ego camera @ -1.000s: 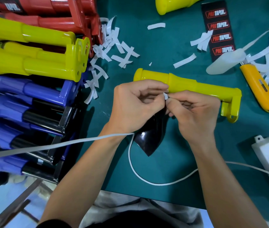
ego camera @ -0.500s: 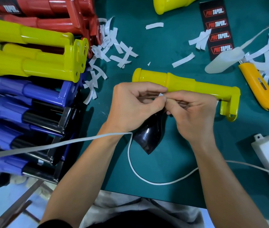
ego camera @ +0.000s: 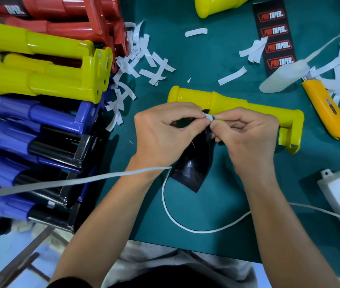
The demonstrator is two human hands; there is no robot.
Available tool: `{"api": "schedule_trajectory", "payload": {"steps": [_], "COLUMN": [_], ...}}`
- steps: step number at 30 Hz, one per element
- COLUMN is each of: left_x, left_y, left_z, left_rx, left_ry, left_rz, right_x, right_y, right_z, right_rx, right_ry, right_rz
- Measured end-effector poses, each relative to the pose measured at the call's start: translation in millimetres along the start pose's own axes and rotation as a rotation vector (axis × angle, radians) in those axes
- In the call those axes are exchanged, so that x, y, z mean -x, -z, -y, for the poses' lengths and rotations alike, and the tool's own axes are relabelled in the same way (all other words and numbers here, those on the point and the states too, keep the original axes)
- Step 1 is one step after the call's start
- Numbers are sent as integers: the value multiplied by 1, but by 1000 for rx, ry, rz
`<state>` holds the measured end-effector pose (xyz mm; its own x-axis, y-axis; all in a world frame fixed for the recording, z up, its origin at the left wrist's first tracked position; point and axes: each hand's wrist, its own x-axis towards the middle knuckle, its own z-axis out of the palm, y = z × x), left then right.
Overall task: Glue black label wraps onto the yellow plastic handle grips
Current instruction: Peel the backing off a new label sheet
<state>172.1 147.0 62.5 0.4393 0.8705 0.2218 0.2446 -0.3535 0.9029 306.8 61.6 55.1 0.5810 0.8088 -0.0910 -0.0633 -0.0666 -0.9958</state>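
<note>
Now the white backing tab shows plainly between the fingertips, where half a second ago it was only a sliver, so the peel seems to have started. The left hand and right hand both pinch the top edge of the black label wrap. It hangs below them, just in front of the yellow handle grip lying bare on the green mat, and sticking it on probably comes next
</note>
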Motion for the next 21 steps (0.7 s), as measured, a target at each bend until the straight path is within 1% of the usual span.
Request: {"api": "schedule_trajectory", "payload": {"steps": [3, 5, 9, 14, 21], "left_x": [0, 0, 4, 3, 0], "left_y": [0, 0, 1, 3, 4], "left_z": [1, 1, -7, -9, -11], "left_rx": [-123, -121, 31, 127, 225], "left_ry": [-140, -144, 9, 146, 209], "left_rz": [-16, -4, 97, 174, 184], "right_x": [-2, -3, -3, -2, -1], "right_y": [1, 2, 4, 5, 3], "right_z": [1, 2, 4, 5, 5], "right_rx": [-74, -149, -258, -225, -197], "right_ry": [-50, -88, -127, -79, -28], "right_rz": [12, 28, 106, 143, 147]}}
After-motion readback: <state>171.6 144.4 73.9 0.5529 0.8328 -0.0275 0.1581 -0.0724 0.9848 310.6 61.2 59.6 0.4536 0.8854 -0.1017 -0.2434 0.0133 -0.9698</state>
